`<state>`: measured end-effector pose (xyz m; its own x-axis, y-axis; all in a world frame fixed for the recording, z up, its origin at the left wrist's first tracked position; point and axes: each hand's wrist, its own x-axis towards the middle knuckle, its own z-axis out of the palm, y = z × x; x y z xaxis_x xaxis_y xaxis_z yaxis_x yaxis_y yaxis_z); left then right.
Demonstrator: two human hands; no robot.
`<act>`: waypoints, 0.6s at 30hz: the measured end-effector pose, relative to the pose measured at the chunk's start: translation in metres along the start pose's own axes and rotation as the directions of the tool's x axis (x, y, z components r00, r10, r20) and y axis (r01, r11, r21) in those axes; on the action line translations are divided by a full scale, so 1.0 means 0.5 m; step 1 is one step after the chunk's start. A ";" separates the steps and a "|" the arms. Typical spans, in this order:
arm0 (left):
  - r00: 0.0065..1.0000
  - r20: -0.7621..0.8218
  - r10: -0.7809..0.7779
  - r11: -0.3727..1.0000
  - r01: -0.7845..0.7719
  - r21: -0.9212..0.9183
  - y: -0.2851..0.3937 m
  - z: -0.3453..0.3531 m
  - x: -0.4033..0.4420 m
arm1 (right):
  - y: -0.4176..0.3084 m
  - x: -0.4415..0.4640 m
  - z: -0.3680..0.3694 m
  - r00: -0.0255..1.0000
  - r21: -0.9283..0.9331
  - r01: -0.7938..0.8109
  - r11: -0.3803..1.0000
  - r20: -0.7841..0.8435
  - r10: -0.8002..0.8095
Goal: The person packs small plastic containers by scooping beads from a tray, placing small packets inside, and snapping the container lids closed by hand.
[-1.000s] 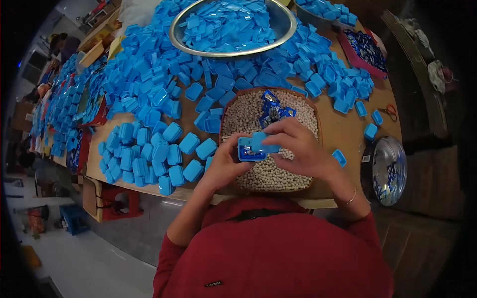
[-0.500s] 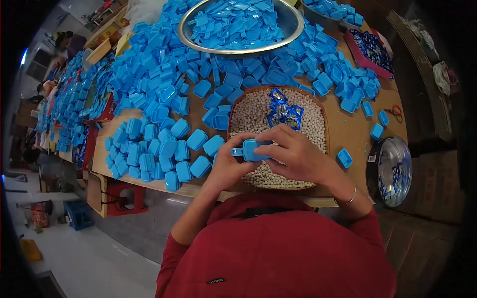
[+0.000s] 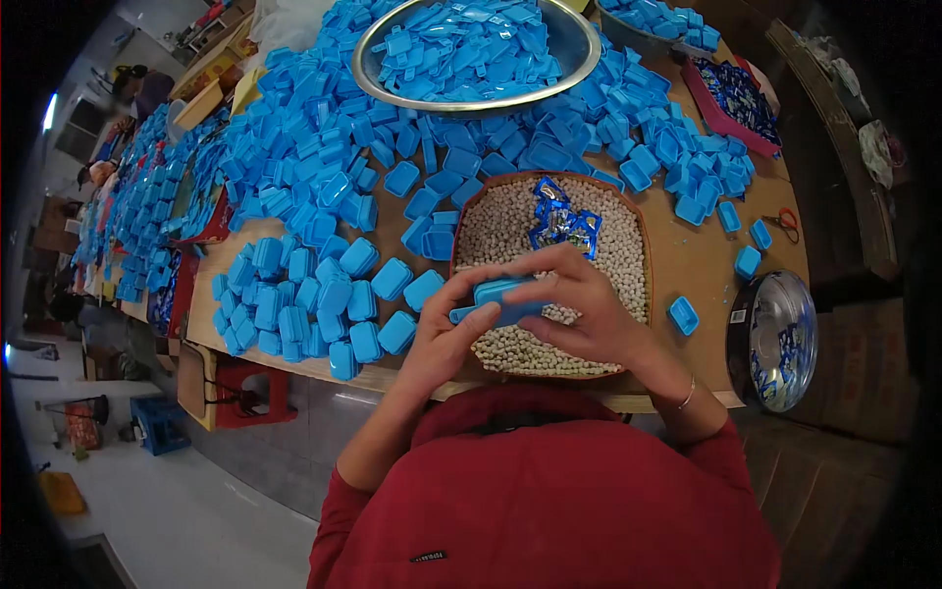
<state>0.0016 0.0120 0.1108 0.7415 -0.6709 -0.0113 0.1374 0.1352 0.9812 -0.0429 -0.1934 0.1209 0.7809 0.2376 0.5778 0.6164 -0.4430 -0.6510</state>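
Observation:
A small blue plastic box (image 3: pixel 502 291) with a tab is held between both hands, tilted, above the near part of a tray (image 3: pixel 649 285) full of pale round pellets. My left hand (image 3: pixel 444 329) is closed around its left end, the thumb on the tab side. My right hand (image 3: pixel 587 306) grips the right end with fingers and thumb. Fingers hide much of the box, and its contents cannot be seen. Just beyond the hands, several shiny blue packets (image 3: pixel 564 224) lie on the pellets.
Closed blue boxes (image 3: pixel 334 294) are heaped left of the tray. Open blue box parts (image 3: pixel 294 147) cover the table's far side around a metal bowl (image 3: pixel 589 67) of flat blue pieces. On the right are a pink basket (image 3: pixel 731 128) of packets, scissors (image 3: pixel 788 224) and a round tin (image 3: pixel 734 344).
The blue box has been tipped between my hands, so its tab now points lower left. My left thumb has moved across onto its near side.

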 end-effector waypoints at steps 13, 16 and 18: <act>0.995 -0.041 0.088 0.996 -0.087 0.010 -0.011 0.007 0.002 | 0.008 -0.006 0.017 0.868 0.557 -0.450 0.698 0.090 0.488; 0.991 -0.034 0.130 0.991 -0.130 0.011 -0.019 0.006 0.010 | 0.007 -0.006 0.018 0.852 0.619 -0.451 0.643 0.085 0.516; 0.991 -0.053 0.121 0.992 -0.123 -0.026 -0.024 0.007 0.011 | 0.012 -0.011 0.022 0.845 0.652 -0.443 0.615 0.075 0.529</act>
<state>0.0017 0.0038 0.0994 0.7862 -0.6101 0.0978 0.0621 0.2356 0.9699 -0.0424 -0.1878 0.1087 0.9938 0.0310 0.1067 0.0992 0.1858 -0.9776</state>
